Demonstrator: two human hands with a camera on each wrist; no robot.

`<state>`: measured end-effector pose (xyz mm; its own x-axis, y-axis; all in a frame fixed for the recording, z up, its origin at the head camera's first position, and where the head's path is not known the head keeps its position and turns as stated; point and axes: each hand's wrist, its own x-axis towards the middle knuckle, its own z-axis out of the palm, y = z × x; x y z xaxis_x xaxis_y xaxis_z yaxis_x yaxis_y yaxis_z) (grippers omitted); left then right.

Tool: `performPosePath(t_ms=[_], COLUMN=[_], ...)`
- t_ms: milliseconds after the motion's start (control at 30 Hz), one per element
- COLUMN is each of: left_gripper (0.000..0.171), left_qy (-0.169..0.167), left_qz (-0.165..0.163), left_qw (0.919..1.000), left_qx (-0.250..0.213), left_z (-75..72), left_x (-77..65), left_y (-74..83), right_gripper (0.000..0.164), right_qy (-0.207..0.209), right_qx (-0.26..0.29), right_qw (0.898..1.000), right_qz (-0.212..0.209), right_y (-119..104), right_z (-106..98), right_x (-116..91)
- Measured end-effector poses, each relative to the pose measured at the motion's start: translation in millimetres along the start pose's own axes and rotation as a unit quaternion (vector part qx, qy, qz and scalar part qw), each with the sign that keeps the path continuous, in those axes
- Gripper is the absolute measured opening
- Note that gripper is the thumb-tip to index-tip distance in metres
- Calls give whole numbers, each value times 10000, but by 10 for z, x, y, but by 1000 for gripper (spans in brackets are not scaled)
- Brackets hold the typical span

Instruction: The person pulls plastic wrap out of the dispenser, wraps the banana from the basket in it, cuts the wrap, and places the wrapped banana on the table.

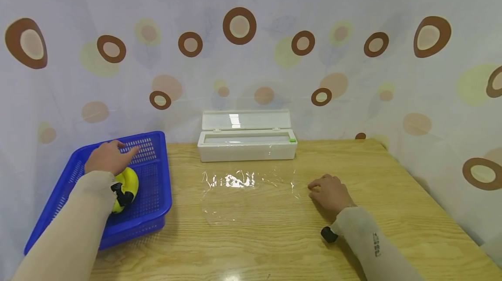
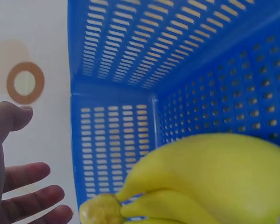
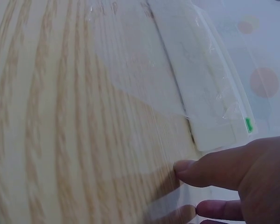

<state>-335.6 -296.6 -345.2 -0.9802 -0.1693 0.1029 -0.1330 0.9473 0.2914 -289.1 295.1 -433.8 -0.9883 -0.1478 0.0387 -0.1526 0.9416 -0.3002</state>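
Note:
A bunch of yellow bananas (image 2: 205, 172) lies in the blue basket (image 1: 167, 185) on the left. Over this basket my left hand (image 1: 107, 157) hovers with fingers spread and nothing between them; in the left wrist view its fingers (image 2: 35, 196) are apart from the bananas. A clear sheet of cling film (image 1: 251, 202) is spread on the table, running up to a white cling film dispenser (image 1: 247, 152) whose lid is raised. Beside the sheet's right edge, my right hand (image 1: 331, 194) is low at the tabletop, thumb (image 3: 191, 172) and fingers relaxed, holding nothing.
The wooden table (image 1: 353, 159) extends around the dispenser and basket. Behind it hangs a patterned curtain (image 1: 262, 67), which also runs along the right side. A green piece (image 1: 293, 140) sits at the dispenser's right end.

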Motion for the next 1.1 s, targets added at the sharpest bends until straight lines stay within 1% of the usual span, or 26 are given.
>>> performPosePath(t_ms=[167,300,467,600,667,767,900,1000,1100], left_gripper=[91,92,99,95,91,94,98,99,100], left_qy=[-265,-450,-762,-1066,-1179,-1321,-1500,-1627,-1744], left_qz=[-224,-404,-604,-667,-686,-685,-770,-890,-997], left_qw=[9992,9977,9945,9912,9896,9870,9825,9797,9764], left_qx=[203,292,378,413,449,615,790,762,795], left_z=[-13,-15,-4,32,46,45,7,-16,-20], left_x=[-24,-33,-30,-20,-24,-51,-133,-191,-213], left_y=[-110,-153,-195,-225,-216,-174,-88,-38,-15], right_gripper=[26,27,27,27,27,27,27,27,27], right_qy=[-14,-59,-101,-95,-79,-62,-62,-56,-45], right_qx=[-7,-16,3,17,13,18,66,87,91], right_qw=[10000,10000,9999,9999,10000,10000,10000,9999,9999], right_qz=[13,33,50,53,50,51,39,15,1], right_y=[1,0,5,13,19,28,32,24,18], right_z=[0,-4,-4,7,10,12,11,2,-5], right_x=[-2,-1,4,7,10,14,11,5,0])
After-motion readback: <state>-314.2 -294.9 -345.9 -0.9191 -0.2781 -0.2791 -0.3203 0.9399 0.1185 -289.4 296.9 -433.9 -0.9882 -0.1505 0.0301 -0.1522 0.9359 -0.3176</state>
